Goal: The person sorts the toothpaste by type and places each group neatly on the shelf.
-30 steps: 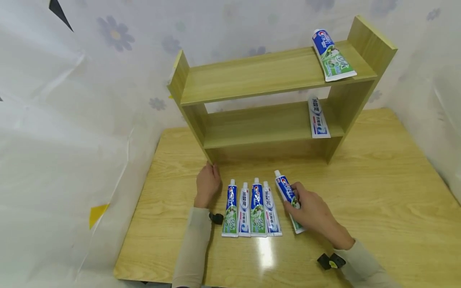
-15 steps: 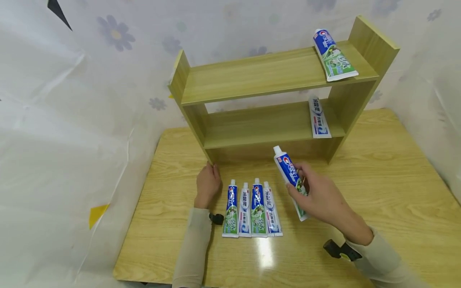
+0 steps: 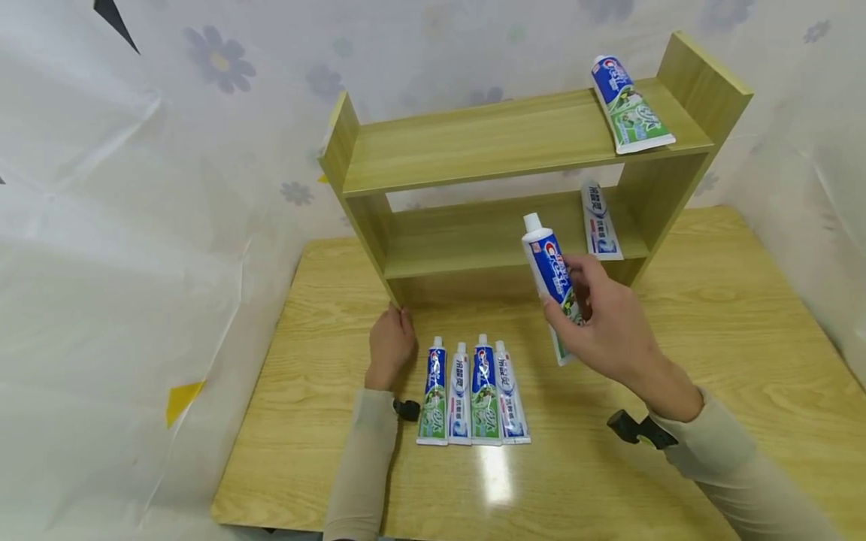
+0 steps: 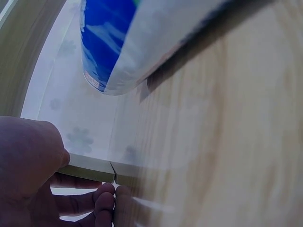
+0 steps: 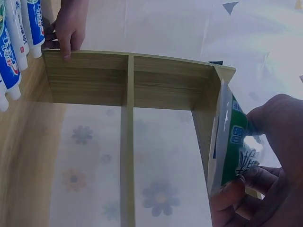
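In the head view my right hand (image 3: 612, 319) grips a blue and green toothpaste tube (image 3: 555, 270), raised off the table, cap up and tilted left, before the lower shelf board. The right wrist view shows the thumb and fingers around the tube's green end (image 5: 234, 146). My left hand (image 3: 391, 340) holds the lower left corner of the wooden shelf rack (image 3: 467, 154); the left wrist view has the panel edge (image 4: 90, 174) between thumb and fingers. Blue-green and white tubes lie side by side on the table, such as a white toothpaste tube (image 3: 460, 394) beside a blue-green tube (image 3: 485, 391).
On the top board, at the right, lies another blue-green tube (image 3: 629, 105). A white tube (image 3: 600, 222) lies on the lower board, also at the right. The wooden table (image 3: 744, 338) meets a wall (image 3: 406, 52) covered in flower-patterned sheeting behind the rack.
My right hand has lifted the toothpaste tube from the table, up and toward the rack's lower board. My left hand has stayed at the rack's corner.
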Available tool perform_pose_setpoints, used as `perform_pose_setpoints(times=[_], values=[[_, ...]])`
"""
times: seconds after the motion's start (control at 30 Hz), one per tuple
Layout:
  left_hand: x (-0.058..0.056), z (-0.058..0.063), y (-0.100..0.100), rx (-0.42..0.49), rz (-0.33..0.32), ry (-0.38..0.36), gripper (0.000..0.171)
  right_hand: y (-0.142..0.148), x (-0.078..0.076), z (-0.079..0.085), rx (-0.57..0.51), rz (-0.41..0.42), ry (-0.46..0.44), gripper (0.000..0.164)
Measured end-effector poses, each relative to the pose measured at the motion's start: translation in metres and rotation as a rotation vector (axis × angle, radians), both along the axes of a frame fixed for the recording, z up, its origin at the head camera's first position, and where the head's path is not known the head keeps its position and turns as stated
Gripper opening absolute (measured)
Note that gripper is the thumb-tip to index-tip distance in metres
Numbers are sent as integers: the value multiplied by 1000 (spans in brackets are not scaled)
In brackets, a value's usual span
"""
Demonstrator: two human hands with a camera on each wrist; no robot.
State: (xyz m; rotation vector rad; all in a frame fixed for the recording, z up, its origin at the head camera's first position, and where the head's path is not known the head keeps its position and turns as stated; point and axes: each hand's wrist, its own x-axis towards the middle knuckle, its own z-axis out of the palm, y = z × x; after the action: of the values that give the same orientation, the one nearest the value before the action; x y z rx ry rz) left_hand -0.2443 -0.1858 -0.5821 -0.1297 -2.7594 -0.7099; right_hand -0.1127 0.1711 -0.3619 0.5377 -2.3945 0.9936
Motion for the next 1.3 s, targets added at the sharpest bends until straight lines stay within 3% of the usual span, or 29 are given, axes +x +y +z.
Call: perform_pose_setpoints(times=[0.2,0.47,0.7,1.0,1.3], values=[[3,3,0,-12,2,21,39,-1,-9,30,22,13,94,54],[7,4,1,22,18,9,37,-3,-35,67,37,-21,143,52],[15,11,7,51,1,-11,37,-2,-53,95,57,-98,118,52],[9,7,7,20,22,8,38,-10,-81,130,103,-145,62,52],[2,0,1,-3,21,14,40,-20,-98,148,167,-243,-42,58]])
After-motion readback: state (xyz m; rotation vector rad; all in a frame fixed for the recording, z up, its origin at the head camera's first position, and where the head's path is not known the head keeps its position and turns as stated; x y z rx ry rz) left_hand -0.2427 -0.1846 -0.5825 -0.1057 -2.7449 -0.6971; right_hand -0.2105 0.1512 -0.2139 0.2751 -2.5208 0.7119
